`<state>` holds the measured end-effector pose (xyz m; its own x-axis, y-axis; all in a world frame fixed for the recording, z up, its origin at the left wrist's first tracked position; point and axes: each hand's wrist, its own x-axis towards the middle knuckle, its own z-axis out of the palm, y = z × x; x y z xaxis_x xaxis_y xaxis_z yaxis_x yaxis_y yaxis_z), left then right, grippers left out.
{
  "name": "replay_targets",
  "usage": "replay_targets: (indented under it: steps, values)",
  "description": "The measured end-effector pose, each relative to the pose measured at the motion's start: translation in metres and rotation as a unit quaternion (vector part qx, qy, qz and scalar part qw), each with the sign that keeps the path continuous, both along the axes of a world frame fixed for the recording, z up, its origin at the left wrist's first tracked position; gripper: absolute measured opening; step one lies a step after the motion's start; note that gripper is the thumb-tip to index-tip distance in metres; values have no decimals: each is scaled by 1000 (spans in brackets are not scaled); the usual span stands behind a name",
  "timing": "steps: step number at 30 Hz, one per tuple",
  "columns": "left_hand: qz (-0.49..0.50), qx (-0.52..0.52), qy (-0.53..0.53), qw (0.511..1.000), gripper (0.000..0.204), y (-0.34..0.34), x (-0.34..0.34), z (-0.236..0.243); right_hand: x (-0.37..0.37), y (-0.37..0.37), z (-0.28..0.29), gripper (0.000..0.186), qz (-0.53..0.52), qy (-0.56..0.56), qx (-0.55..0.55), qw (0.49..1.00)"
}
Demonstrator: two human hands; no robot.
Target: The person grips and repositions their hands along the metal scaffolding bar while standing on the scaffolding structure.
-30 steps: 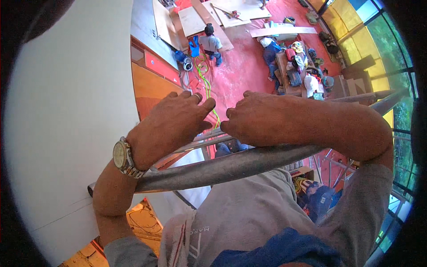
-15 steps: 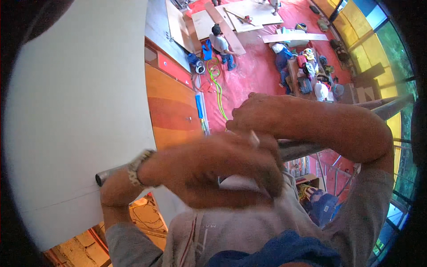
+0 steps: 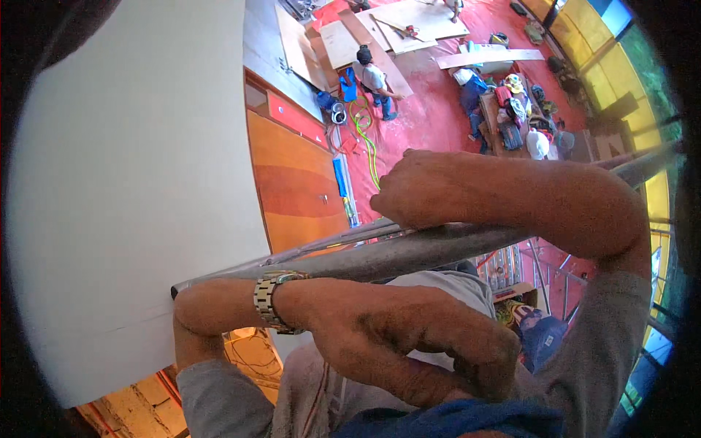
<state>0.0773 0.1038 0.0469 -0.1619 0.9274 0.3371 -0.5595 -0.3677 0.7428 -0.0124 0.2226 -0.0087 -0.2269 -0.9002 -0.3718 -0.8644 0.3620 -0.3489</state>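
My left hand (image 3: 420,343) is bent across my chest at the blue cloth (image 3: 394,423) over my grey shirt, fingers curved toward the thumb; what their tips touch is hidden. A metal-banded watch (image 3: 269,299) is on that wrist. My right hand (image 3: 409,190) has curled fingers above the grey metal railing (image 3: 394,255), with that forearm along its top; what is under the fingers is hidden.
A pale wall panel (image 3: 124,168) fills the left, beside an orange door (image 3: 292,204). Below, a person (image 3: 376,80) stands near pale boards (image 3: 409,25), green hoses (image 3: 365,139) and a cluttered bench (image 3: 496,131). Scaffold frames (image 3: 548,270) stand at right.
My left hand has moved from above the railing down and right to my chest, its fingers curling inward. My right hand has stayed almost still. The person below has turned slightly.
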Motion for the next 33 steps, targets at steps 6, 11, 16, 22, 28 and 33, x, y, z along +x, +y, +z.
replay_targets:
  steps: [6,11,16,22,28,33]
  values:
    - [-85,-3,-15,996,23,-3,-8,-9,0,-1,-5,28,9,26,-6,1000]
    - [-51,-14,-45,998,28,-2,-4,-5,0,3,5,26,1,15,-25,1000]
    - [-12,18,-72,997,32,-3,5,-15,10,2,19,25,-3,45,-12,999]
    - [-22,40,-57,997,24,-5,2,-17,8,-2,16,26,-5,39,-12,999]
    - [-41,36,-38,998,21,-11,-6,-20,9,0,3,26,-16,41,7,999]
    - [225,-194,233,926,10,-19,-16,-11,8,12,11,26,-12,39,-2,999]
